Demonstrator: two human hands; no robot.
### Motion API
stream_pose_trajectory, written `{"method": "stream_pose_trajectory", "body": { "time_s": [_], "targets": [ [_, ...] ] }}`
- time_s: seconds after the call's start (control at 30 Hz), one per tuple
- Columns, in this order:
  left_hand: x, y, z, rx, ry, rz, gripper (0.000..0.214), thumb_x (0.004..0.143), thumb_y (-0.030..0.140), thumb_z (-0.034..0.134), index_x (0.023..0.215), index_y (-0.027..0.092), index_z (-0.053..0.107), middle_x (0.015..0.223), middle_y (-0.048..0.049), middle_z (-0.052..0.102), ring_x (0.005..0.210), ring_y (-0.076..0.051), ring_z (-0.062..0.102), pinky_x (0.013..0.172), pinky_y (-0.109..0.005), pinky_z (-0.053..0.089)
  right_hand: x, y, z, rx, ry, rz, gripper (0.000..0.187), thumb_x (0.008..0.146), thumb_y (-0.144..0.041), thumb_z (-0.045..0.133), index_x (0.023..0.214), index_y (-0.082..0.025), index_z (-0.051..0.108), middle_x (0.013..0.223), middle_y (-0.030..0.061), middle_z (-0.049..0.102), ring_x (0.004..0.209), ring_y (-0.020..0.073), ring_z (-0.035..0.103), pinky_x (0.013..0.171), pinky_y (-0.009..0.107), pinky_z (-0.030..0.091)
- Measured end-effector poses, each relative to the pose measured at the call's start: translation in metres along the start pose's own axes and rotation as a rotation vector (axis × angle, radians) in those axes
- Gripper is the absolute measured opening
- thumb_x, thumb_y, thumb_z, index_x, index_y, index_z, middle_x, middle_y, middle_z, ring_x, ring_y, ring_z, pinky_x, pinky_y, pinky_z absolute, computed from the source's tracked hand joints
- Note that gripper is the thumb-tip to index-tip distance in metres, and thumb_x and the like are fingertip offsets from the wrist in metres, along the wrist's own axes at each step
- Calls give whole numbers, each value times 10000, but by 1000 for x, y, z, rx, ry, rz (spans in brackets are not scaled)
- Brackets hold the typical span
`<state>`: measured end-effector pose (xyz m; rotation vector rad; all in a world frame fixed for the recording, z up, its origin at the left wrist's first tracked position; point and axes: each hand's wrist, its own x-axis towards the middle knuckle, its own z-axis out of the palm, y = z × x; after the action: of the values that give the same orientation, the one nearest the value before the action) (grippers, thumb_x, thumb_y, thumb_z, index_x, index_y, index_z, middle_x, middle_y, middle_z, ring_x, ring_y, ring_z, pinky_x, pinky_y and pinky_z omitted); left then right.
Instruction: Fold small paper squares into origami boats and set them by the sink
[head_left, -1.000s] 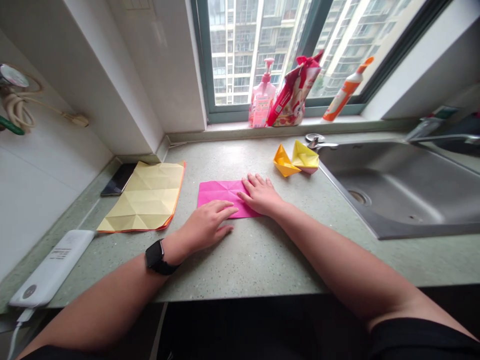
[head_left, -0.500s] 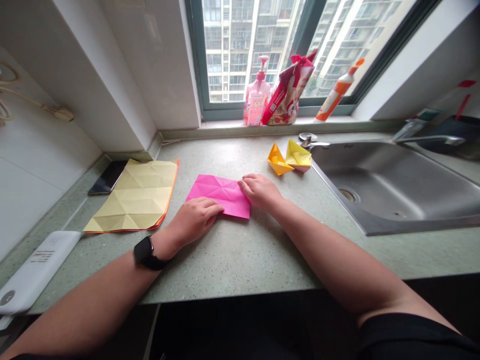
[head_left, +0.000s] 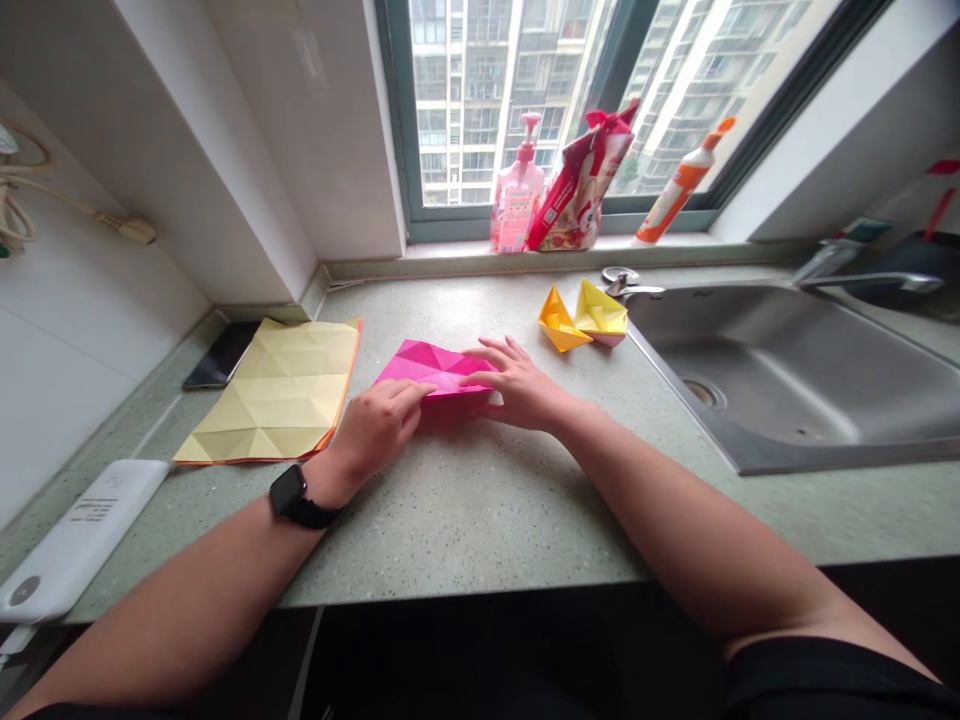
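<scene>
Pink paper (head_left: 421, 362) lies at twelve o'clock on the desk (head_left: 495, 520), near edge lifted. Fingers of the left hand (head_left: 379, 420) pinch it around seven o'clock; the right hand (head_left: 529, 388) spreads its fingers at three o'clock.

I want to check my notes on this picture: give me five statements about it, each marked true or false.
1. The left hand touches the pink paper. True.
2. The watch is on the right wrist. False: the watch is on the left wrist.
3. The cream sheet is creased. True.
4. The pump bottle stands in the sink. False: the pump bottle is by the window.
5. A yellow folded paper sits near the sink. True.
</scene>
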<state>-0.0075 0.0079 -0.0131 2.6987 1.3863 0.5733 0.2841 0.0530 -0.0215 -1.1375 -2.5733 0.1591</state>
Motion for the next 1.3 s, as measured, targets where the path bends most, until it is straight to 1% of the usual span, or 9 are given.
{"method": "stream_pose_trajectory", "body": {
  "time_s": [0.07, 0.13, 0.2, 0.4, 0.57, 0.8, 0.93, 1.1, 1.3],
  "targets": [
    [0, 2, -1, -19, 10, 13, 363, 1065, 171, 559, 1389, 216, 716, 1275, -113, 793, 1184, -281, 735, 1038, -420, 585, 1, 1, 3, 11, 46, -5, 204, 939, -288, 802, 1135, -325, 845, 1524, 69, 701, 1529, 331, 537, 1335, 657, 270],
    [1, 4, -3, -37, 6, 36, 321, 1048, 204, 616, 1346, 207, 736, 1273, -120, 789, 1179, -293, 729, 1034, -429, 582, 2, 0, 5, 53, 81, -40, 156, 963, -236, 738, 1061, -304, 839, 1342, 61, 792, 1346, 285, 680, 1309, 617, 336],
    [1, 6, -4, -44, -17, 59, 271, 1018, 195, 663, 1269, 211, 766, 1259, -116, 788, 1153, -294, 721, 1007, -427, 579, 3, -4, 5, 88, 114, -94, 152, 979, -235, 707, 1046, -299, 827, 1211, 42, 826, 1216, 255, 736, 1292, 581, 371],
    [-1, -2, 1, -13, 24, 110, 210, 950, 59, 647, 1016, 209, 777, 1094, -82, 779, 984, -251, 696, 867, -375, 563, 3, -6, 9, 111, 168, -270, 111, 957, -245, 764, 1036, -294, 824, 1164, 50, 827, 1160, 269, 731, 1174, 539, 481],
    [-1, -8, 4, -98, 145, 118, 245, 940, 20, 605, 999, 203, 758, 1047, -67, 770, 953, -239, 693, 822, -350, 556, 3, 23, 13, 177, 209, -214, 274, 933, -182, 766, 1182, -284, 821, 1235, 73, 809, 1159, 261, 721, 1077, 484, 551],
    [-2, -6, -6, -411, 434, 150, 89, 1032, 195, 686, 1001, 215, 766, 1027, -64, 760, 976, -216, 717, 897, -346, 583, 3, 29, 4, 499, 194, -208, 276, 985, -427, 812, 1213, -276, 847, 1271, 119, 785, 1172, 267, 749, 1046, 450, 587],
    [-1, -6, -6, -434, 322, 137, 94, 1002, 168, 695, 978, 217, 772, 1068, -77, 765, 1025, -235, 722, 946, -378, 582, 1, 22, 1, 507, 183, -155, 227, 975, -473, 821, 1092, -290, 884, 1210, 109, 784, 1115, 263, 758, 1031, 453, 584],
    [1, -9, -5, -392, 109, 49, 150, 957, 119, 643, 928, 206, 762, 1038, -68, 771, 1002, -242, 722, 917, -376, 571, 1, 23, -1, 389, 143, -198, 93, 978, -318, 795, 986, -283, 881, 1044, 87, 812, 991, 231, 753, 950, 406, 583],
    [0, -10, -6, -381, -7, -68, 219, 1034, 309, 610, 1031, 222, 811, 1124, -84, 828, 1047, -276, 760, 917, -388, 585, 1, 22, 0, 402, 21, -111, 146, 929, -193, 740, 984, -244, 865, 997, 62, 838, 880, 213, 763, 830, 332, 579]
  ]
}}
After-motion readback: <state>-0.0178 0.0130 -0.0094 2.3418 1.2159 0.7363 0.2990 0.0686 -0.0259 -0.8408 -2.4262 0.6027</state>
